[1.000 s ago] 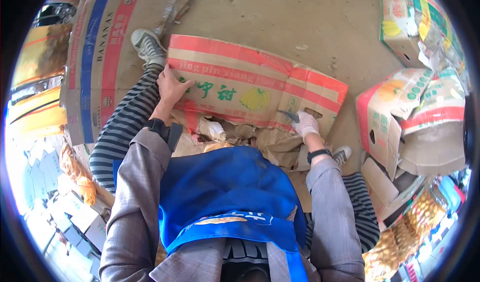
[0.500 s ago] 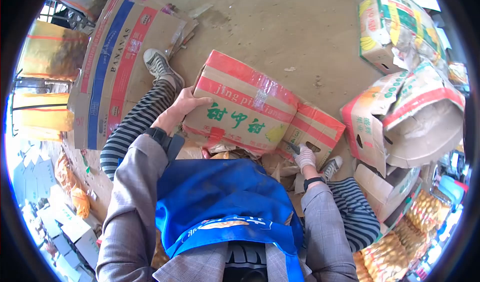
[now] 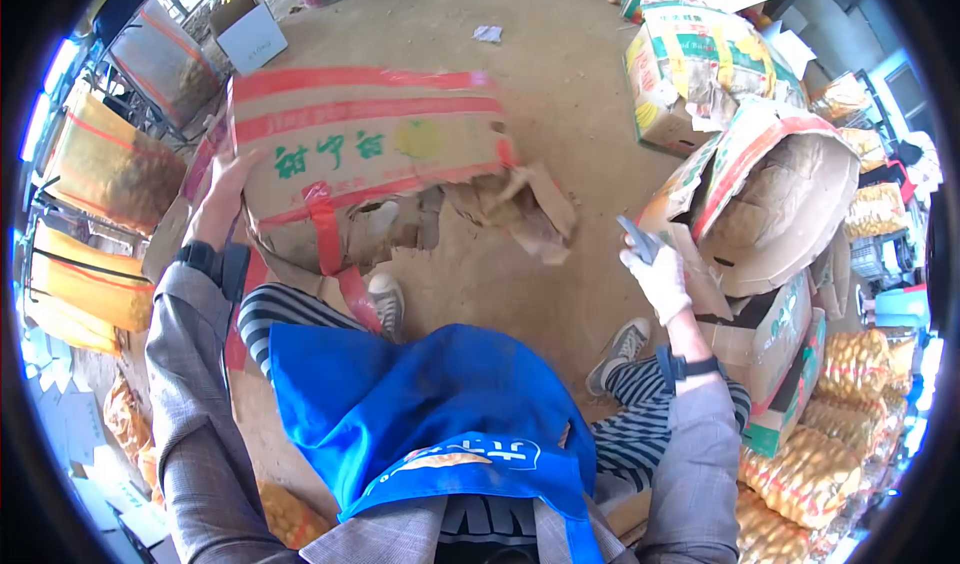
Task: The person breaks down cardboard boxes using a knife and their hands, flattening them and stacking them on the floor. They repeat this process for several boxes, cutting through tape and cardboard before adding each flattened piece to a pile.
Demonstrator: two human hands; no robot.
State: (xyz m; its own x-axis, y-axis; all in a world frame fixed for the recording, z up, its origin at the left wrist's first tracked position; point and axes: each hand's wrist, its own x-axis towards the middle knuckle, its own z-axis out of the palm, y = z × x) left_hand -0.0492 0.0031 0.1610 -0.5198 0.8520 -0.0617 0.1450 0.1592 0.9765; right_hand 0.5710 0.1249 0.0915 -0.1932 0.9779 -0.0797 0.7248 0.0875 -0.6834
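My left hand (image 3: 226,186) grips the left edge of a torn cardboard box (image 3: 370,129) with red stripes and green lettering. The box is lifted and tilted, with ragged flaps along its lower side. Red tape (image 3: 322,226) hangs from its front. On the right, my right hand (image 3: 660,282), in a white glove, is closed around a grey knife (image 3: 638,238) whose tip points up and left. This hand is apart from the held box, close to another cut box (image 3: 765,199) on the right.
A yellow-green banana box (image 3: 665,74) stands at the upper right. Mesh sacks (image 3: 805,469) of round produce line the right side, and more sacks (image 3: 110,164) stand at left. A small white box (image 3: 250,39) sits at the far left. A scrap (image 3: 487,34) lies on the dirt floor.
My left hand has moved left with the box, swinging it up and away from my right leg. My right hand has come off the box and moved right and up with the knife.
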